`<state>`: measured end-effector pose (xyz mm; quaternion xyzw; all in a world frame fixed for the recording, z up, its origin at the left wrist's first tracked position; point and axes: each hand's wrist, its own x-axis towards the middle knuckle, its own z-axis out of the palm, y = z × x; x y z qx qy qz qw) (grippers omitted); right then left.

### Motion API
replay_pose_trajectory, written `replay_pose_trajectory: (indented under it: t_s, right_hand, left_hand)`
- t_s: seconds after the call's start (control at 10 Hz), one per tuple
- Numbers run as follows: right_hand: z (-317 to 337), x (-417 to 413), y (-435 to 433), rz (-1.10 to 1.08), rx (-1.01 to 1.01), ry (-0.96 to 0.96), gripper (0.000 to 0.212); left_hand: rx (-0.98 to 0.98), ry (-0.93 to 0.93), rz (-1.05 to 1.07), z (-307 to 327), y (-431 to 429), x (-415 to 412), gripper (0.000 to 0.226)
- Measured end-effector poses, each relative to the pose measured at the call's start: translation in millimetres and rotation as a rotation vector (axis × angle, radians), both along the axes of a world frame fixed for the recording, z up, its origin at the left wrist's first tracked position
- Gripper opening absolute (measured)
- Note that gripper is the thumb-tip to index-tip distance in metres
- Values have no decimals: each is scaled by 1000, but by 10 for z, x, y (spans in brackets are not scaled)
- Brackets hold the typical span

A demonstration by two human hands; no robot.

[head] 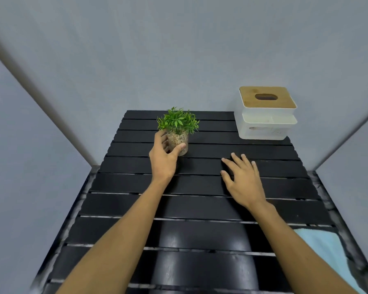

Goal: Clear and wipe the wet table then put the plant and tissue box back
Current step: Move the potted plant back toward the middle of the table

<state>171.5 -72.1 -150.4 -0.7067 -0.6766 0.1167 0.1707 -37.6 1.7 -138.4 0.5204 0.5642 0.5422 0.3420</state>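
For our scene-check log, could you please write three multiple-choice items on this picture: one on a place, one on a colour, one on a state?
1. Where does the tissue box stand on the table?
A. near left corner
B. far right corner
C. centre

2. What colour is the cloth?
A. red
B. light blue
C. yellow

3. What is the left hand doing?
A. gripping the plant
B. lying flat
C. holding the cloth

Answers: 1 B, the box sits by the wall at far right. 2 B, the cloth at near right is pale blue. 3 A, thumb and fingers wrap the plant's glass pot, while the right hand is spread open, empty.
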Motion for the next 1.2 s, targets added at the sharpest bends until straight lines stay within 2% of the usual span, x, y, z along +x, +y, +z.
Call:
replay_pose_trajectory:
  t_s: [0.2, 0.9, 1.2]
  right_hand:
    - [1, -46, -159, -13, 12, 18, 45]
    - [-46, -27, -95, -52, 78, 54, 43]
    - [-44, -25, -89, -53, 78, 61, 43]
  left_hand:
    - [0, -36, 16, 9, -183, -13, 57]
    - [23, -45, 15, -17, -36, 6, 69]
    - [16, -35, 18, -27, -23, 11, 66]
